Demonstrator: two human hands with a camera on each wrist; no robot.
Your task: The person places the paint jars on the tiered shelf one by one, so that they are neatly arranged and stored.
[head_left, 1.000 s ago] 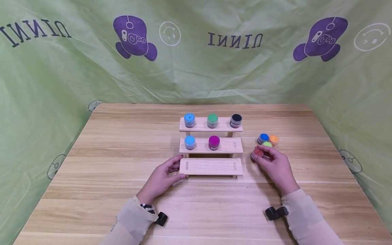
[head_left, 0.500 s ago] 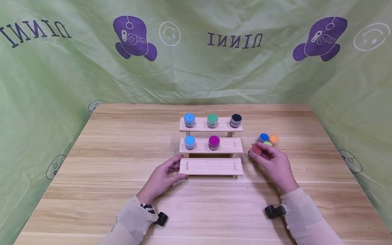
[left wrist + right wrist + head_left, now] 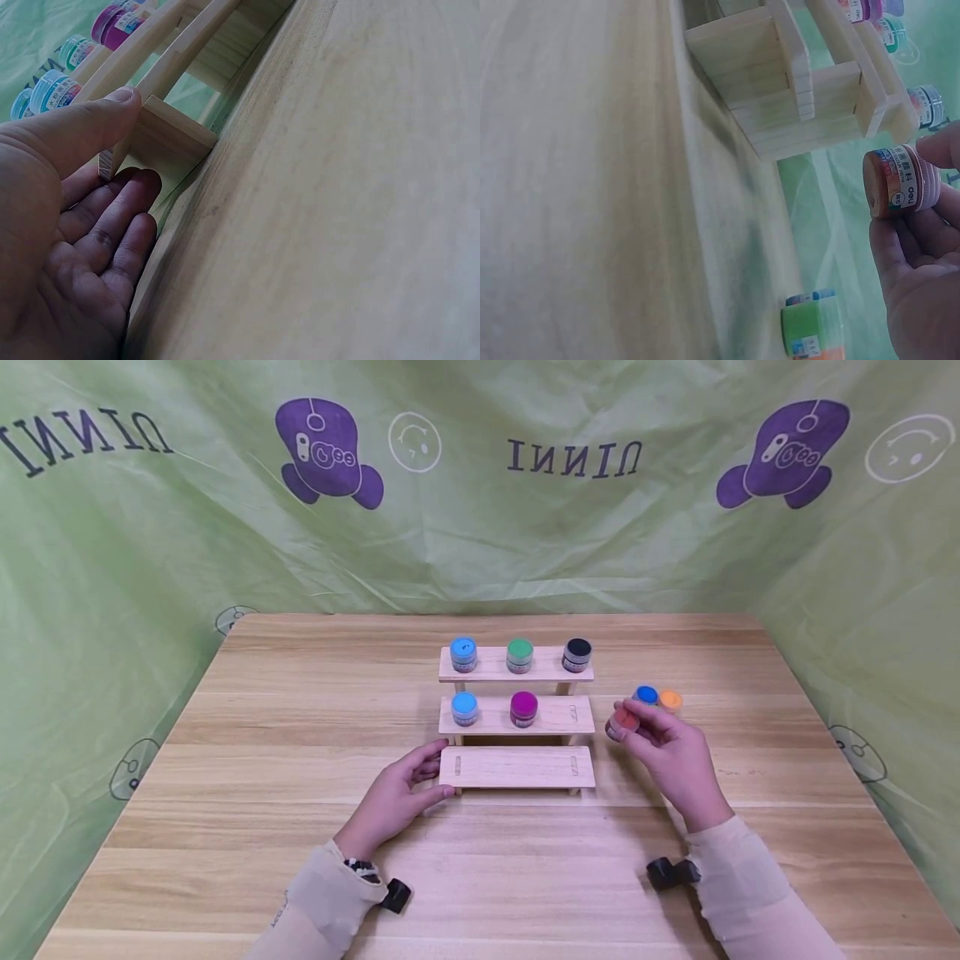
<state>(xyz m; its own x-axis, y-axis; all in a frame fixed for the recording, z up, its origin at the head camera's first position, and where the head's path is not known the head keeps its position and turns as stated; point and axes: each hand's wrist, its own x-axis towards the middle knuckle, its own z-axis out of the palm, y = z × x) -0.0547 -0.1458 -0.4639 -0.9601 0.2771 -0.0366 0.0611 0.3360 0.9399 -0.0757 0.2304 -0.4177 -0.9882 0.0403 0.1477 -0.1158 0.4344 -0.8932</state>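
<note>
A three-step wooden rack (image 3: pixel 517 767) stands mid-table. My left hand (image 3: pixel 393 797) grips the left end of its lowest step, thumb at the front corner; in the left wrist view the thumb lies on the wood (image 3: pixel 169 135) with curled fingers beside it. Between thumb and fingers, my right hand (image 3: pixel 678 768) pinches a red-brown jar (image 3: pixel 622 724), right of the rack. The right wrist view shows this jar (image 3: pixel 901 180) tipped on its side to the camera, above the table. Light blue (image 3: pixel 463 654), green (image 3: pixel 520 656) and black (image 3: pixel 577 655) jars stand on the top step; light blue (image 3: pixel 465 708) and magenta (image 3: pixel 523 708) on the middle.
Behind my right hand stand a blue jar (image 3: pixel 646 695) and an orange jar (image 3: pixel 670 700); a green jar (image 3: pixel 802 326) shows in the right wrist view. A green printed cloth (image 3: pixel 465 552) hangs behind the table (image 3: pixel 300 693).
My right hand has carried the red-brown jar slightly left and away from me, and now hides the light green jar in the head view. My left hand has not visibly moved.
</note>
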